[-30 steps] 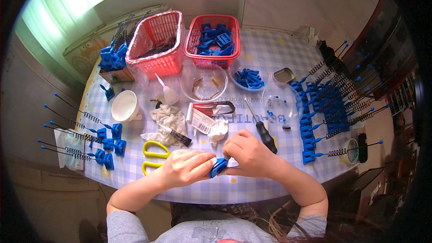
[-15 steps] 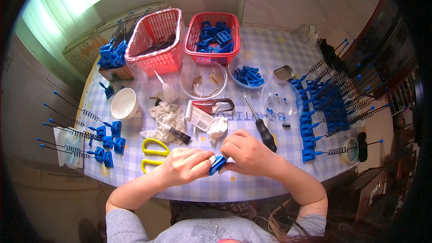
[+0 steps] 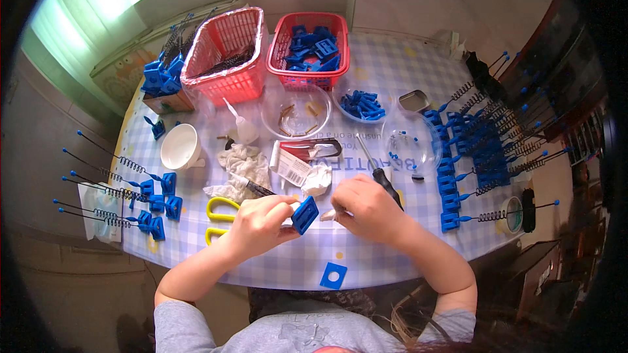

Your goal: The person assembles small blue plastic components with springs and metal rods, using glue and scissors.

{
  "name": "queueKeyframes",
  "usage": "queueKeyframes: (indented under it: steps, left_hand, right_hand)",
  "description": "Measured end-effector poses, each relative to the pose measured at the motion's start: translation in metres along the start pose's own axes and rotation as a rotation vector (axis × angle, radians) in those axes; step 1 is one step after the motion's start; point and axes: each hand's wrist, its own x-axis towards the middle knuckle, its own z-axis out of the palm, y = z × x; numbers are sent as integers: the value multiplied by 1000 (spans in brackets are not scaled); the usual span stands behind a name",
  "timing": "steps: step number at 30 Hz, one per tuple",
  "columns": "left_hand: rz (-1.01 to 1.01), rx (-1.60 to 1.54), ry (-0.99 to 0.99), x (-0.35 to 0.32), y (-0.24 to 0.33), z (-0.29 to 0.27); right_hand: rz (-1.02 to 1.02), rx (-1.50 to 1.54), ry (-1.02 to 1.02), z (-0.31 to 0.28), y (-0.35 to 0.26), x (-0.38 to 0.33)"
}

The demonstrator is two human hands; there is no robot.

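Note:
My left hand grips a square blue plastic base, tilted up above the front of the table. To its right, my right hand is apart from that base, its fingers pinched together. Something whitish shows at those fingertips, too small to name. A flat blue plate with a round hole lies on the table's front edge. Beside my left hand are yellow-handled scissors and a dark marker-like tube, both partly covered by it. A black-handled screwdriver lies just behind my right hand.
Two red baskets stand at the back, one with blue parts. Clear bowls, a white bowl, crumpled cloth and a bowl of blue tubes fill the middle. Blue bases with black springs line both sides.
My hands have drawn apart; the blue base stays in the left hand and is turned up. The plate with the hole now lies on the front edge, where bare tablecloth showed before.

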Motion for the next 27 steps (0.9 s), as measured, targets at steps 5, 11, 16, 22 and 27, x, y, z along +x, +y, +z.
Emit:
queueKeyframes:
  steps: [5, 11, 16, 22, 27]
  left_hand:
    - [-111, -149, -48, -1, -5, 1]
    - [-458, -699, 1, -8, -10, 9]
    - [-497, -737, 5, -1, -12, 8]
    - [-546, -882, -40, 2, -8, 7]
    - [-562, -988, -44, -4, -5, 8]
  right_hand:
    - [65, 26, -44, -4, 3, 1]
    - [80, 109, -92, -16, 0, 2]
    - [79, 203, -104, -30, -9, 8]
    - [120, 267, -193, -48, -23, 8]
    - [61, 144, -362, -53, -43, -16]
